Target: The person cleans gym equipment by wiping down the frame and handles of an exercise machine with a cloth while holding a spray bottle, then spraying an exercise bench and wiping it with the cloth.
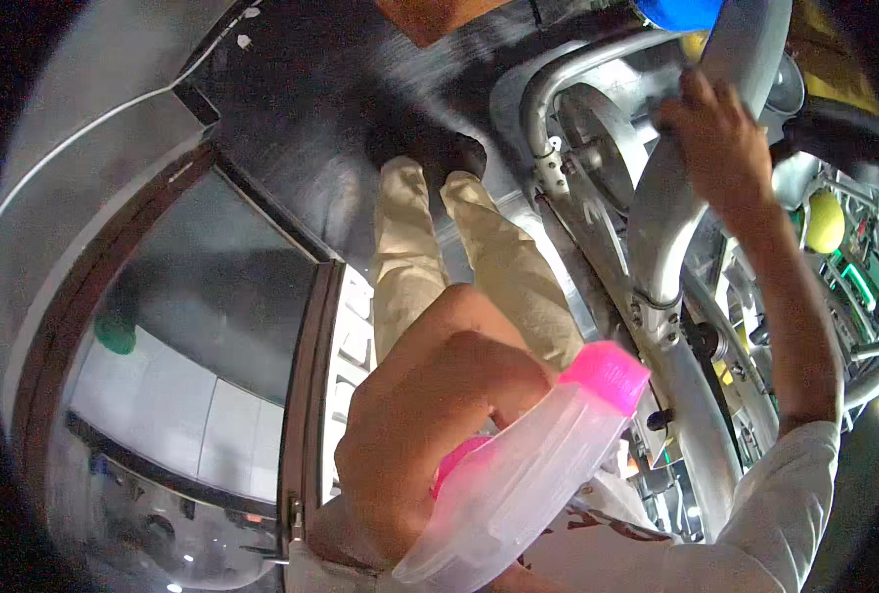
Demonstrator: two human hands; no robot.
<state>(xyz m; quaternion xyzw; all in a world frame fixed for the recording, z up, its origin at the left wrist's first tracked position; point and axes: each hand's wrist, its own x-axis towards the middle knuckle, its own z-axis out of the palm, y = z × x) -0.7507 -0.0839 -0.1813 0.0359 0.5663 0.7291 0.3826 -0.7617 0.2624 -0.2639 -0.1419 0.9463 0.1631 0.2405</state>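
Observation:
My left hand (476,341) is close to the camera, its fingers wrapped around a translucent plastic bottle (528,474). A bright pink cap (606,376) tops the bottle at its upper right end, and another pink part shows by my palm. My right hand (717,144) reaches forward at the upper right, over a thick grey metal tube (666,200) of a gym machine. Its fingers are blurred, with something dark beneath them; whether they hold it cannot be made out.
A bent metal frame tube (595,55) and a round plate (599,144) belong to the machine on the right. At left stands a dark-framed glass panel (224,274). A brown object (439,15) is at the top edge. More machines and a yellow ball (825,222) lie further right.

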